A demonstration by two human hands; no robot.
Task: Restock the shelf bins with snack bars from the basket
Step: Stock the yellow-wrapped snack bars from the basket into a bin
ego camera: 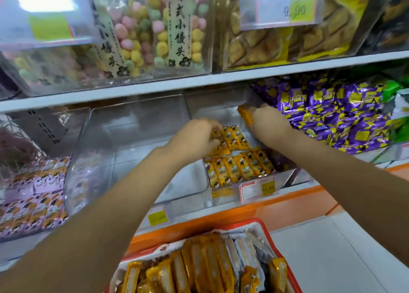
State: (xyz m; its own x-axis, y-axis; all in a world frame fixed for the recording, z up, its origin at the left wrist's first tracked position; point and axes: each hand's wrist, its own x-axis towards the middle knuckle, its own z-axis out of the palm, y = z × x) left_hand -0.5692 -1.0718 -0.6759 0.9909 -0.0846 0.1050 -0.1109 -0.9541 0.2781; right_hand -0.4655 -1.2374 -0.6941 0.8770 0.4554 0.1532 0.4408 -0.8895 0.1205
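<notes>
Both arms reach into a clear plastic shelf bin (200, 106) that holds two rows of yellow snack bars (241, 168). My left hand (194, 137) is over the back row, fingers curled on a yellow bar there. My right hand (269, 121) is at the bin's back right and pinches another yellow snack bar (245, 114), held tilted above the rows. Below, at the bottom of the view, a red basket (276, 244) stands packed with upright yellow bars and several silver-wrapped ones.
An empty clear bin (124, 137) sits left of the stocked one. Pink-wrapped bars (33, 206) fill the far left, purple packets (332, 115) the right. Above, a white shelf (199, 84) carries bins of coloured puffs and yellow bags. Price tags (257, 189) hang on the orange shelf edge.
</notes>
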